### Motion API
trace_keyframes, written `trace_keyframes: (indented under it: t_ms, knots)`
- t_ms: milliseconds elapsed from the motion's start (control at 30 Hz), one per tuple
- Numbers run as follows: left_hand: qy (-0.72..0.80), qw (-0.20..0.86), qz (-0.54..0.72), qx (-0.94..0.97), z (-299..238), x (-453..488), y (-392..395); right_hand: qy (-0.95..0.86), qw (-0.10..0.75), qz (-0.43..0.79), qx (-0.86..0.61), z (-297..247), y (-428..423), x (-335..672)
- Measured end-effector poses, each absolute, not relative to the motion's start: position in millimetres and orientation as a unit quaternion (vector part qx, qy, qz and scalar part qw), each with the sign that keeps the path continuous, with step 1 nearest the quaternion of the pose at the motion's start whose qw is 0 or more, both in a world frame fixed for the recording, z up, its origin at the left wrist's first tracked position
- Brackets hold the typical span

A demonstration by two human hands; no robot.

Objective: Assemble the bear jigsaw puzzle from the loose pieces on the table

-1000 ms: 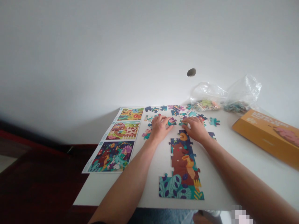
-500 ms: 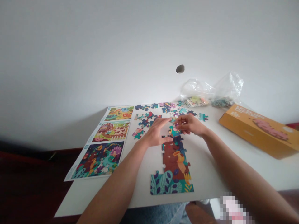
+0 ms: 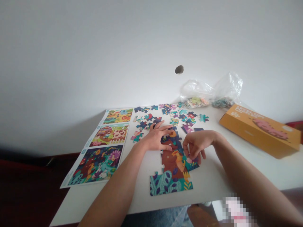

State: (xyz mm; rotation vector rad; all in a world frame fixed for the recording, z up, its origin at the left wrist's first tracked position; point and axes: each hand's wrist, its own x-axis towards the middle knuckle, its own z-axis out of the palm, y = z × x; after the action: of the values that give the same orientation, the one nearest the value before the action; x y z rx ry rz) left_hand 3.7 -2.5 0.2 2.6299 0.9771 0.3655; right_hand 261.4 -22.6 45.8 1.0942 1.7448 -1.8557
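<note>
both forearms (image 3: 120, 183) extended — left hand (image 3: 155, 138) spread over puzzle (image 3: 171, 171), right hand (image 3: 199, 142) curled — fingers pinching piece (image 3: 193, 166)

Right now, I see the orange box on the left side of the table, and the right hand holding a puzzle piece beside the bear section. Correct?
Not quite: the orange box lies on the right side of the table, as the head view shows. The right hand does hold a puzzle piece beside the bear section.
</note>
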Motion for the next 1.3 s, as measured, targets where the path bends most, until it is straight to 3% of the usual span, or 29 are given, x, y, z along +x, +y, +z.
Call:
trace_keyframes:
  t_ms: [267,633,800,900,1000,1133,1200,1300]
  knots:
    - [0.336,0.148,0.118,0.923,-2.9,2.9,-0.6,0.636,0.299,-0.609,0.369,46.5,-32.9,244.2]
    - [0.331,0.148,0.135,0.922,0.1,3.4,-0.4,0.649,0.303,-0.601,0.356,45.5,-35.8,243.8]
    - [0.328,0.115,0.191,0.918,16.4,1.6,-19.9,0.735,0.187,-0.551,0.347,48.7,-36.8,264.8]
    - [0.329,0.112,0.252,0.903,27.9,3.4,-64.6,0.767,0.068,-0.513,0.379,41.4,-59.6,281.0]
    - [0.344,0.119,0.272,0.891,27.2,9.9,-130.5,0.77,-0.111,-0.438,0.45,25.4,-96.5,291.3]
    - [0.384,0.094,0.276,0.876,6.9,23.6,-205.5,0.759,-0.27,-0.293,0.515,3.4,-141.5,295.1]
    - [0.395,0.067,0.285,0.871,-4.7,31.5,-223.7,0.764,-0.315,-0.228,0.515,-2.5,-155.7,295.3]
    - [0.42,0.03,0.288,0.86,-16.4,43.8,-229.5,0.796,-0.306,-0.182,0.489,-6.2,-167.2,294.0]
